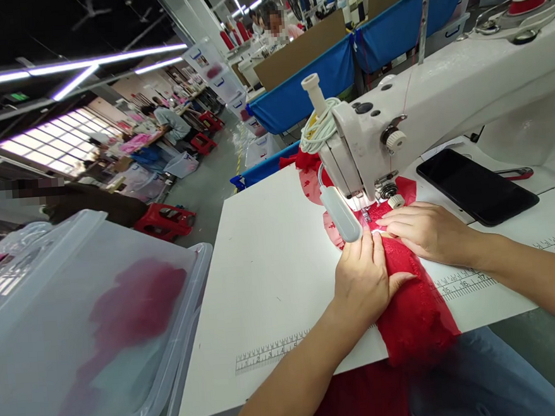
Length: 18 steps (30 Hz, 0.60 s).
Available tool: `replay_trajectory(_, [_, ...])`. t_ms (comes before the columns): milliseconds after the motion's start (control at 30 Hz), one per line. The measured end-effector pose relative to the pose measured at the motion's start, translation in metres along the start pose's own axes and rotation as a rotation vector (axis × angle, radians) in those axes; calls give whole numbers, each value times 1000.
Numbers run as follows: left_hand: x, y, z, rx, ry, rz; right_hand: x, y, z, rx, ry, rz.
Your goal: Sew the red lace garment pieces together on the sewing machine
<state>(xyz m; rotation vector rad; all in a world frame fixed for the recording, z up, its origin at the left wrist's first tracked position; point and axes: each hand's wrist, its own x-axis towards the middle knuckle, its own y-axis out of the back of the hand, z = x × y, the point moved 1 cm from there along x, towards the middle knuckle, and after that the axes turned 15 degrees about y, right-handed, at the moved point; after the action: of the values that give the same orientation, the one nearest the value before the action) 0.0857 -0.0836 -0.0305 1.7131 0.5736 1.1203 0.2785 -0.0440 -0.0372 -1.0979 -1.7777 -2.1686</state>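
A strip of red lace fabric [415,312] runs under the lit presser foot [366,215] of a white sewing machine [440,82] and hangs over the table's front edge towards my lap. My left hand [362,275] lies on the fabric just in front of the foot, fingers stretched forward and thumb spread to the right. On the right of the foot, my right hand [419,231] has its fingertips closed together on the fabric close to the needle. A sheer red piece with dark spots [333,229] shows left of the foot, partly behind the grey lamp [342,216].
A black phone [478,186] lies right of my right hand, beside red-handled snips [517,173]. Printed rulers mark the white table [267,266]. A translucent bin [90,322] with red material stands at the left. Several people work farther back, near red stools [164,221].
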Motion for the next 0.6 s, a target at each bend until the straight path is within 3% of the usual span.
replay_trajectory(600, [0, 0, -1, -33, 22, -84, -1, -7, 3, 12, -115, -55])
